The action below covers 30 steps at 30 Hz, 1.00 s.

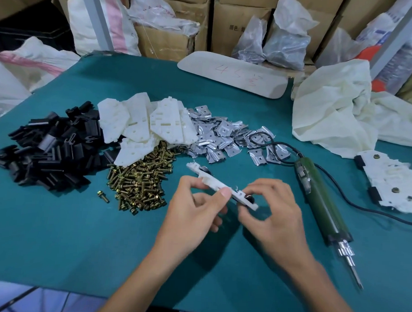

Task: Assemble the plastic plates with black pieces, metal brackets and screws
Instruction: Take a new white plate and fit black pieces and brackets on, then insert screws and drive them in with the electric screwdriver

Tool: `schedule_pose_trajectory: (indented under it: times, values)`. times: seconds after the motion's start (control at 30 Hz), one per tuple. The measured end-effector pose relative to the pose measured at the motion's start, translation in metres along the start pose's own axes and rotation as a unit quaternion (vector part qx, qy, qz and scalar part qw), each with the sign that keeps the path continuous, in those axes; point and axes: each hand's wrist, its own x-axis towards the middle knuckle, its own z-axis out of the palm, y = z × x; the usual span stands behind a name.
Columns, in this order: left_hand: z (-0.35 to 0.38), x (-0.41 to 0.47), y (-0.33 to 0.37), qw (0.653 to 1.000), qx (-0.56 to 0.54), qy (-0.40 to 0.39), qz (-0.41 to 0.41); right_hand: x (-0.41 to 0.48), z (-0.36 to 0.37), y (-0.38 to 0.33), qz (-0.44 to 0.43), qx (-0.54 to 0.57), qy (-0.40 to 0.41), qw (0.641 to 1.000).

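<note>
In the head view, a white plate (222,187) is held edge-on above the green table (57,232), slanting from 10 o'clock down to 4 o'clock. It is pinched near its middle by the left hand (193,209), thumb on top and fingers curled beneath. Its 4 o'clock end is gripped by the right hand (275,214), whose fingers are curled round it; a black piece (249,199) is seen on the plate at that end, but whether it is touched by the fingertips cannot be told. Taking the held plate as the centre of the clock, a heap of screws (141,179) is found at 9 o'clock, with one loose screw (103,196) just beyond it. A pile of black pieces (49,145) is spread further out, between 9 and 10 o'clock. Spare plates (145,121) are stacked at 11 o'clock, touching both the black pieces and the screws. Brackets (224,137) are scattered at 12 o'clock. A green screwdriver (320,206) is laid at 3 o'clock, its bit pointing to 5 o'clock and its cable lying across the brackets. A finished plate (388,183) with black pieces and screws fitted is placed beyond it at 3 o'clock. A crumpled cloth (337,109) is seen at 2 o'clock and a white board (231,72) at 12 o'clock, by the far edge.
</note>
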Motion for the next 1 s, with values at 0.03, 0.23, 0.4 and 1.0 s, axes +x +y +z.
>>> schedule_pose_trajectory:
  times: [0.03, 0.23, 0.4, 1.0]
  values:
    - [-0.001, -0.006, 0.001, 0.999, 0.039, 0.003, 0.024, 0.002, -0.007, -0.002, 0.049, 0.068, -0.021, 0.996]
    - [0.005, -0.034, 0.0, 0.995, 0.076, -0.042, -0.043, 0.007, -0.028, 0.016, 0.236, 0.193, -0.168, 0.937]
    - [0.008, -0.021, -0.004, 0.988, 0.068, -0.086, -0.113, 0.016, -0.02, 0.034, 0.274, 0.113, -0.187, 0.937]
    - [-0.099, 0.07, 0.005, 0.765, 0.602, 0.173, 0.149, 0.113, 0.118, -0.039, -0.007, -0.058, -0.302, 0.951]
